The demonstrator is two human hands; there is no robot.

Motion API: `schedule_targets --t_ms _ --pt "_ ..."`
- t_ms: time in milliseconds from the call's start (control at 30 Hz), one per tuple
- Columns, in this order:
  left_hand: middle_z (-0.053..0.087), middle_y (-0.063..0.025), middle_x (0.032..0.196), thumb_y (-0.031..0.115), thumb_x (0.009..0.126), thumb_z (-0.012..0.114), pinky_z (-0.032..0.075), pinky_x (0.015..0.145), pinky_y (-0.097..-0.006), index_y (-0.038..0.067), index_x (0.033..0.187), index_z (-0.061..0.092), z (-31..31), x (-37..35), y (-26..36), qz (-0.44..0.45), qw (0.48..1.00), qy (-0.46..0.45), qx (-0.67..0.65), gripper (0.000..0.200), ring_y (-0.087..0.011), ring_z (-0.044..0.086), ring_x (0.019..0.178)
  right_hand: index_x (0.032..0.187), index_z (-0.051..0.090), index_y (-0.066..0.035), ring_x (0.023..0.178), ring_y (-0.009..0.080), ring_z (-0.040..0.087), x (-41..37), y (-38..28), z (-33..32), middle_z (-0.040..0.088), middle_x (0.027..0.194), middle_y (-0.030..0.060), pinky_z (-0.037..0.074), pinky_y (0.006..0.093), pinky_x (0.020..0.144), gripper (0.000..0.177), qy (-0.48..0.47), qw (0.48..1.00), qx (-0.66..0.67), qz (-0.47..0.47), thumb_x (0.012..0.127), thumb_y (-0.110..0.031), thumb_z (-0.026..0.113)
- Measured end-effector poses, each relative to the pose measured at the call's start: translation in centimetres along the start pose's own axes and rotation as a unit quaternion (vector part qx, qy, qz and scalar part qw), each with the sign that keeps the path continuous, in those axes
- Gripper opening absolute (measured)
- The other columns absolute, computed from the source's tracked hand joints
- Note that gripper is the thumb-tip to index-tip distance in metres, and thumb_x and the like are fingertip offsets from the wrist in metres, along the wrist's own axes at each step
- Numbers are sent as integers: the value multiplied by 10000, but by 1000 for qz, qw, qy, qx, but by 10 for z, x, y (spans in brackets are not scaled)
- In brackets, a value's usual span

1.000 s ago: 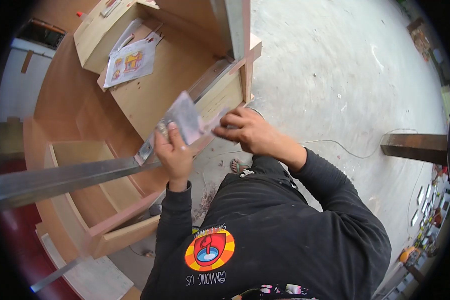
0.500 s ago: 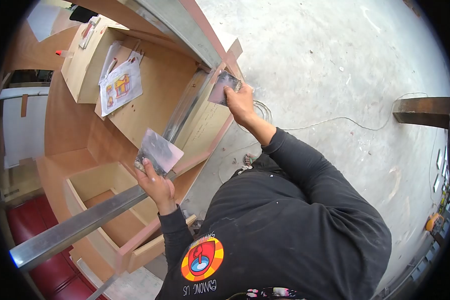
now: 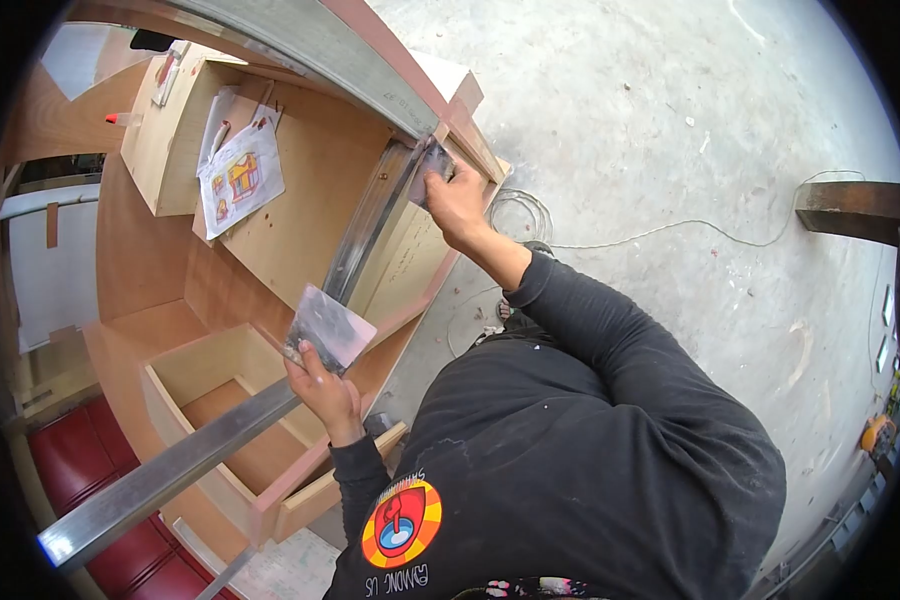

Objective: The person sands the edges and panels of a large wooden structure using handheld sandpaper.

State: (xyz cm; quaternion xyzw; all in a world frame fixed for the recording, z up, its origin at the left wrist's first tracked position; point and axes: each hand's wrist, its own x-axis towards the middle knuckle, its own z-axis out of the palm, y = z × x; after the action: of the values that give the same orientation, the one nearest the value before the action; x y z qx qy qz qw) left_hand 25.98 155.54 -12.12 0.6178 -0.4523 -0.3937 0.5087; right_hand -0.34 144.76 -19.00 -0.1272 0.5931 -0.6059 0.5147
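My left hand (image 3: 328, 398) grips a flat rectangular plate (image 3: 332, 328) with a grey, smeared face and pinkish edges, held up beside a long metal bar (image 3: 180, 465). Farther up, my right hand (image 3: 462, 205) holds a second flat plate (image 3: 431, 168) against the corner where the metal bar meets the wooden frame (image 3: 475, 140). Fingers are wrapped round each plate, with the thumbs on the faces. The lower edge of the second plate is partly covered by my right hand.
An open wooden box (image 3: 185, 170) holds printed drawings (image 3: 245, 175). Below it stands an open drawer (image 3: 232, 415). Red cushions (image 3: 80, 450) lie at lower left. A cable (image 3: 660, 240) runs over the concrete floor (image 3: 610, 130) to a brown post (image 3: 850, 210).
My right hand and its plate have moved left, closer to the frame corner. My left hand has shifted slightly right and down with its plate. The view has shifted a little.
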Motion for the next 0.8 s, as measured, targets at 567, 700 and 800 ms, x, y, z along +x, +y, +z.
schedule_targets --t_ms 567,700,800 --pt "636 -77 1186 196 1054 499 517 902 -323 18 1226 554 6 -4 2 -7 999 -3 -38 254 -164 626 1038 1173 643 30 737 216 670 2 47 -7 711 842 146 526 353 699 322 89 986 -13 -140 864 -46 591" --pt "644 -58 1136 135 1039 505 459 930 -299 -1 1204 585 11 -10 3 -22 998 0 -53 228 -129 582 1022 1157 642 41 743 194 662 3 26 -5 706 849 142 522 345 691 315 67 995 -5 -79 860 -46 584" --pt "646 -62 1136 139 1038 507 461 928 -299 1 1203 587 10 -12 2 -22 997 4 -69 229 -128 584 1025 1158 639 40 742 202 665 5 20 2 703 833 141 524 355 692 321 77 991 -3 -113 855 -48 581"
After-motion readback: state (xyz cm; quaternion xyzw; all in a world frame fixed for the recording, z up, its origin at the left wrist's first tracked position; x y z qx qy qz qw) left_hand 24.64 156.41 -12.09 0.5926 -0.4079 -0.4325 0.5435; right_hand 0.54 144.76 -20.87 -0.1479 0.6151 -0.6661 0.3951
